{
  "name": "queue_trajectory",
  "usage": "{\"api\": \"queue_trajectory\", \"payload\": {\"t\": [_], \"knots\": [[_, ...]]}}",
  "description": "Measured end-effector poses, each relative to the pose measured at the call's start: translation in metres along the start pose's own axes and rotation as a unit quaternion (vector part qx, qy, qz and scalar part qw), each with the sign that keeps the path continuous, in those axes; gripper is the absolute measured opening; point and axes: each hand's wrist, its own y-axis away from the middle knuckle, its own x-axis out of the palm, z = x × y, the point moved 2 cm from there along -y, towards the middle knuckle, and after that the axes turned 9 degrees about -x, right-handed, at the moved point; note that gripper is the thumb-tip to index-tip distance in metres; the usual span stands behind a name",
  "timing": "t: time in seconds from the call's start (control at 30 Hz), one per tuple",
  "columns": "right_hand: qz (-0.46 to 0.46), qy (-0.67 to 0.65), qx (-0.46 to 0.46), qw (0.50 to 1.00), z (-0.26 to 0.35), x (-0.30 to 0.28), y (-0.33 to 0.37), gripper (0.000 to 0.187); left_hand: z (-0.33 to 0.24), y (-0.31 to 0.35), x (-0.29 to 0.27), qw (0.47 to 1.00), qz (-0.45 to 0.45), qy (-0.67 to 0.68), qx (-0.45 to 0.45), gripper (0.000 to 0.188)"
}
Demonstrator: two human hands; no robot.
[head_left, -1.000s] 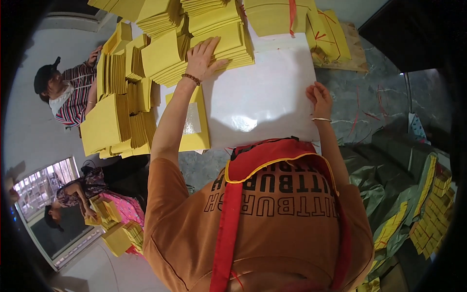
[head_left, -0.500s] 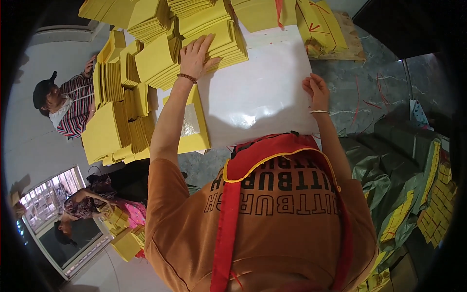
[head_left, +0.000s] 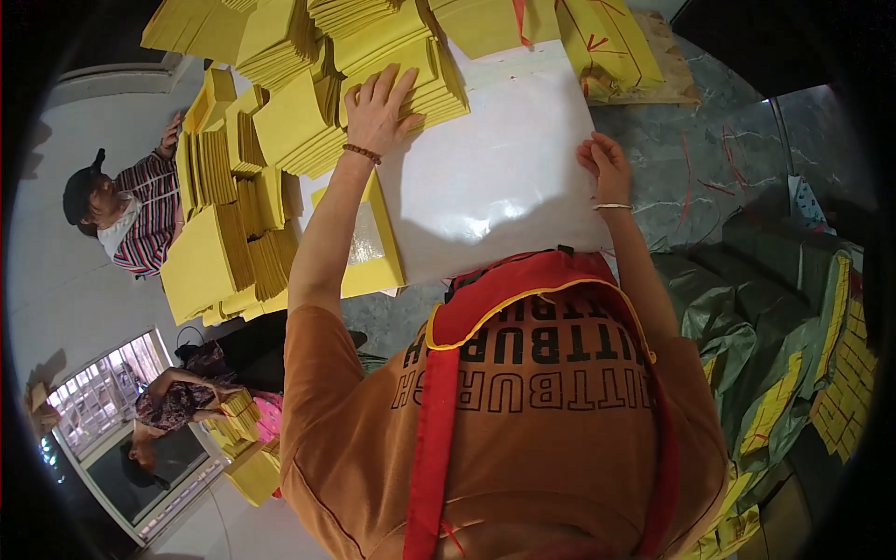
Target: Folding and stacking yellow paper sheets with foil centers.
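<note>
Nearest: one yellow envelope [head_left: 386,269], flat, partly under the left forearm [head_left: 329,229]. Next: right hand [head_left: 606,166], fingers curled at the right edge of the white table [head_left: 495,154]; from where I stand, I cannot tell whether they pinch anything. Then: left hand [head_left: 378,114], fingers spread on a fanned yellow stack [head_left: 441,91] directly beneath, long edges slanting away rightward, right hand well apart. Farther: red-tied yellow bundle [head_left: 623,67].
</note>
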Motion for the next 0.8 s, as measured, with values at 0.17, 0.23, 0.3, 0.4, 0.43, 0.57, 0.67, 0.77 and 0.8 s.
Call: {"api": "queue_trajectory", "payload": {"t": [0.17,0.23,0.3,0.4,0.43,0.57,0.67,0.77,0.8], "knots": [[-0.001,-0.004,-0.002,1.000,-0.001,-0.001,0.000,0.022,-0.008,-0.001,0.000,0.999,-0.002,-0.035,0.010,0.075],[0.000,-0.014,-0.004,1.000,-0.001,-0.002,0.001,0.022,-0.010,0.000,0.002,0.999,-0.004,-0.026,0.022,0.074],[0.001,-0.015,-0.007,1.000,-0.001,-0.002,0.001,0.022,-0.011,0.001,0.005,0.999,-0.004,-0.017,0.026,0.075],[0.002,-0.016,-0.006,1.000,0.001,0.001,0.002,0.023,-0.008,0.004,0.011,1.000,0.006,0.005,0.027,0.076],[-0.001,-0.014,-0.004,1.000,0.002,0.001,0.002,0.023,-0.008,0.003,0.013,0.999,0.015,0.021,0.026,0.078],[-0.006,-0.017,0.002,1.000,0.002,0.001,0.001,0.023,-0.006,0.001,0.015,0.999,0.016,0.009,0.051,0.072],[-0.009,-0.011,0.001,1.000,0.002,0.000,0.002,0.022,-0.007,-0.001,0.013,0.994,0.007,-0.036,0.103,0.067],[0.000,-0.018,-0.009,1.000,0.001,0.001,0.002,0.022,-0.004,0.001,0.012,0.986,-0.014,-0.072,0.148,0.054],[0.003,-0.020,-0.007,1.000,0.001,0.001,0.002,0.022,0.000,0.004,0.017,0.987,-0.015,-0.067,0.149,0.049]]}}
